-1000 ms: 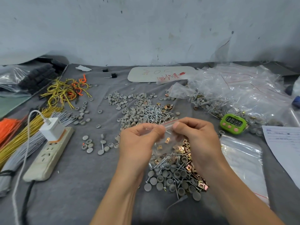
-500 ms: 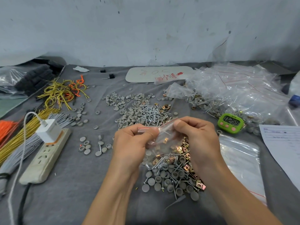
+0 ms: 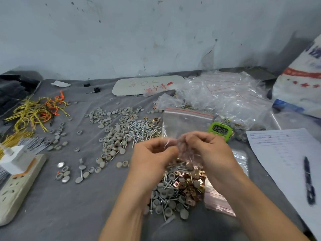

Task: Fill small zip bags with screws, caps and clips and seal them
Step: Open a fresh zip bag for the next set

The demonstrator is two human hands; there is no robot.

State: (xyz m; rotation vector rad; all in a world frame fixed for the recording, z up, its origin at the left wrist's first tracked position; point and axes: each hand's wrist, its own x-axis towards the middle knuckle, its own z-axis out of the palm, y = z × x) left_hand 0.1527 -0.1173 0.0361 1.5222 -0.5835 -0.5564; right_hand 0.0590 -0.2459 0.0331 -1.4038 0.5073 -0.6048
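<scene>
Over the near pile [image 3: 177, 193] of caps [image 3: 171, 204], screws [image 3: 166, 177] and clips [image 3: 188, 179], toward the front of the table [image 3: 69, 211], both hands grip a clear zip bag [image 3: 187, 124]. The left hand [image 3: 152, 153] is curled, thumb and forefinger pinching the plastic. The right hand [image 3: 208, 150] is curled the same way and pinches the plastic just beside it, so the fingertips of the two hands nearly touch. The bag rises above the hands with its red-lined zip edge on top. The plastic between the palms is blurred, and I cannot tell what it holds.

Farther back on the grey cloth lie more caps, with a heap of screws to their right and a few clips beyond. A green timer [image 3: 220, 130] stands just behind the right hand, in front of a heap of bags [image 3: 225, 98]. A flat stack of empty bags [image 3: 215, 197] lies beside the pile, partly under the right forearm. On the right, a sheet of paper [image 3: 286, 153] carries a pen [image 3: 309, 181]. On the left is a power strip [image 3: 15, 190] with a white charger [image 3: 13, 159] plugged in, and yellow wires [image 3: 33, 112] lie behind it.
</scene>
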